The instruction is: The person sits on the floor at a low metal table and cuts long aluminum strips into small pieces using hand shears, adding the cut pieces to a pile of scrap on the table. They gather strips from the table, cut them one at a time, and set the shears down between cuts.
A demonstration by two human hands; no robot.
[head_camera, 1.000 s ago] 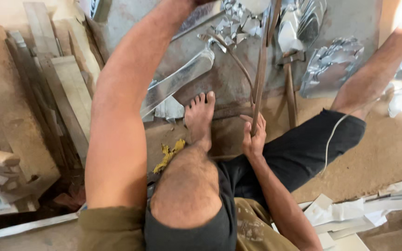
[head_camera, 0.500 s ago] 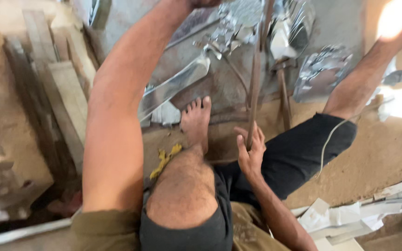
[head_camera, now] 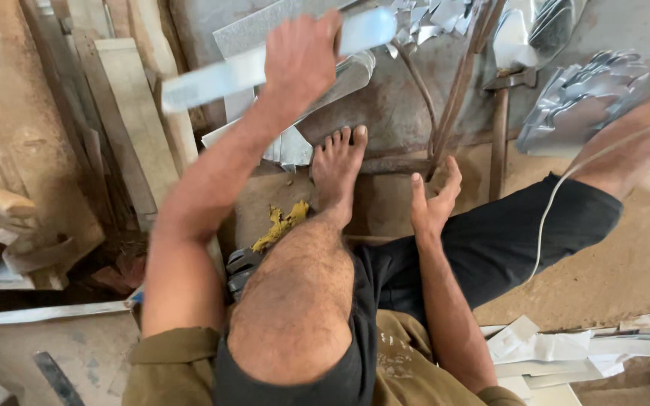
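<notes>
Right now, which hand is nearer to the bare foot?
The right. The right hand is open just beside the bare foot, close to its toes but apart. The left hand is higher up, gripping a long metal strip above the foot.

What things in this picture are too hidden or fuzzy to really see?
- Metal strip, head view: smeared by motion blur; the left hand covers its middle.
- Long metal shears, head view: upper part cut off by the top edge.
- Stack of cut metal pieces, head view: too glary to count.
- Right hand, head view: open beside the shears; whether it touches them is unclear.
</notes>
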